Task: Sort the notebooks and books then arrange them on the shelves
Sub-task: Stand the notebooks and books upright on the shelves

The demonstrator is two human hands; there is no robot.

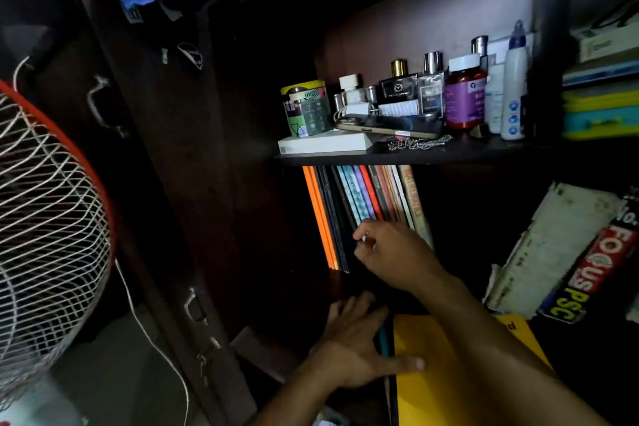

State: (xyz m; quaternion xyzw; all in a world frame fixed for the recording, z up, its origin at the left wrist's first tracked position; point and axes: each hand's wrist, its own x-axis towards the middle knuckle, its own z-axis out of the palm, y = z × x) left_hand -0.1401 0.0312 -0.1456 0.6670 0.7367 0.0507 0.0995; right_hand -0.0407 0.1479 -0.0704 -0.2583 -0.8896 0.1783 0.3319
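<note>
A row of thin notebooks (pixel 359 197) stands upright on the lower shelf, orange and black ones at the left, teal, red and tan ones further right. My right hand (pixel 394 252) reaches into the row, its fingers curled against the spines near the middle. Lower down, my left hand (pixel 356 349) lies spread over the left edge of a stack that has a yellow notebook (pixel 449 370) on the outside, thumb resting on the yellow cover. A teal spine (pixel 383 342) shows just under the fingers.
The shelf board (pixel 415 156) above carries a patterned tin (pixel 306 107), perfume bottles, a phone, a white box and a red jar. Thick worn books (pixel 567 259) lean at the right. A caged fan (pixel 45 211) stands at the left by the dark cupboard doors.
</note>
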